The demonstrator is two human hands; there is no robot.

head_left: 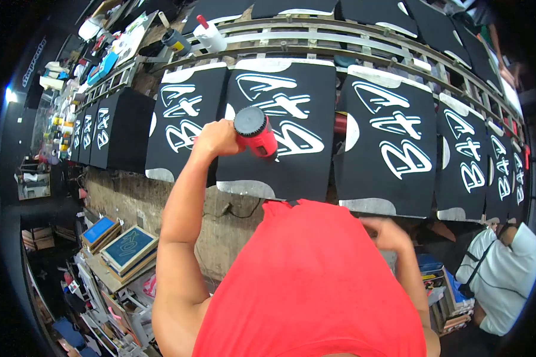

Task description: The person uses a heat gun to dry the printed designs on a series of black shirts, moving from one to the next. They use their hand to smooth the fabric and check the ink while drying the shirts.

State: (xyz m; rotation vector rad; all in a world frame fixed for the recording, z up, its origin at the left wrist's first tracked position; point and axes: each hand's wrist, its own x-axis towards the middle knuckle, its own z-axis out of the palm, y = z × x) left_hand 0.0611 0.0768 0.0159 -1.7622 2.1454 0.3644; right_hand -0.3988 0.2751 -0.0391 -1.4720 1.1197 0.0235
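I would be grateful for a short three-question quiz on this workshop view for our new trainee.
1. Multiple choice: which of the person's hands holds the red tool? A) right; B) left; C) both.
2. True or false: the lettering on the black panels is yellow.
3. Fill in the blank: the handle sticking out of the white container is ____ in colour.

Key:
1. B, the left hand.
2. False; the lettering on the black panels is white.
3. Red.
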